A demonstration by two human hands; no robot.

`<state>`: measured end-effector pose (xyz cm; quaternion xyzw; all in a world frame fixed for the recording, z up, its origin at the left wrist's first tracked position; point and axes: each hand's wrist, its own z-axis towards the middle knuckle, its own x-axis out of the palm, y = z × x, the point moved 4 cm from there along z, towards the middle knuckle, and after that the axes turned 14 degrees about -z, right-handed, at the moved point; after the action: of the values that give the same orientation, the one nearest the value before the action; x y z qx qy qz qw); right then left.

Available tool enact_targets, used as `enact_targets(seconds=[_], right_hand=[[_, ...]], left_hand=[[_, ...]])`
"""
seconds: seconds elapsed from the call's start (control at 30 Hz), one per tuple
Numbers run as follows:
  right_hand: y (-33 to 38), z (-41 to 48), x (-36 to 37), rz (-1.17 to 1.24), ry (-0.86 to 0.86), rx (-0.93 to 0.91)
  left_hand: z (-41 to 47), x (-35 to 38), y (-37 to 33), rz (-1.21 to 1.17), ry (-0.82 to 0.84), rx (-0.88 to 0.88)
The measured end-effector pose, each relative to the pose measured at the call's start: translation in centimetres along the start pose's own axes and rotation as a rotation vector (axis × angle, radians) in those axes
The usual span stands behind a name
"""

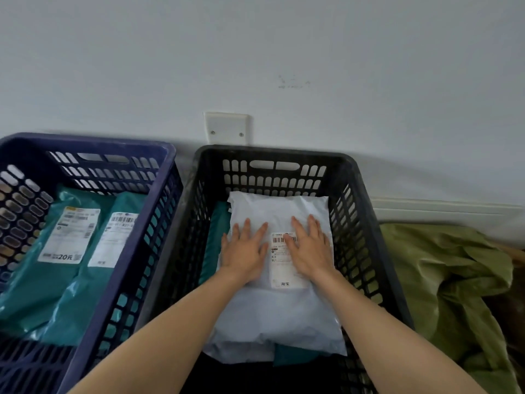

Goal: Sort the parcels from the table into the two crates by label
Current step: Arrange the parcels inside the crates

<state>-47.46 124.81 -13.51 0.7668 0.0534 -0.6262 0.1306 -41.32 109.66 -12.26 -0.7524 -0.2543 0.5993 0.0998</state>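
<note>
Both hands lie flat, fingers spread, on top of the white parcel [277, 280] inside the black crate [366, 228]; the left hand [244, 248] rests beside the shipping label [285, 258], the right hand [311, 248] partly covers it. The long axis of the parcel runs away from the person toward the wall. A teal parcel [217, 231] shows under it. The blue crate [136, 251] on the left holds teal parcels [42, 274]. I judge the hands only need to lift straight up.

Pale grey wall [284, 38], white cover plate [225, 127], olive-green sack [443, 280].
The cover plate, square with two screws, sat low on the wall; faint scuff marks [292, 82] showed higher, to its right. A white strip [443, 207] ran along the wall's foot at right, and the sack lay crumpled just below it.
</note>
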Motion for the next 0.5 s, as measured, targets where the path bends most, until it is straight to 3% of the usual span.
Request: enact_targets(seconds=[0.3,0.5], right_hand=[[2.1,-5.3,-4.9,0.184,-0.059,-0.055],[3.6,-10.3,-7.9,0.231,-0.118,-0.188]], left_hand=[[-6.4,-5.3,-2.2,-0.003,-0.165,0.019],[-12.7,-8.1,-2.6,-0.048,-0.295,0.004]])
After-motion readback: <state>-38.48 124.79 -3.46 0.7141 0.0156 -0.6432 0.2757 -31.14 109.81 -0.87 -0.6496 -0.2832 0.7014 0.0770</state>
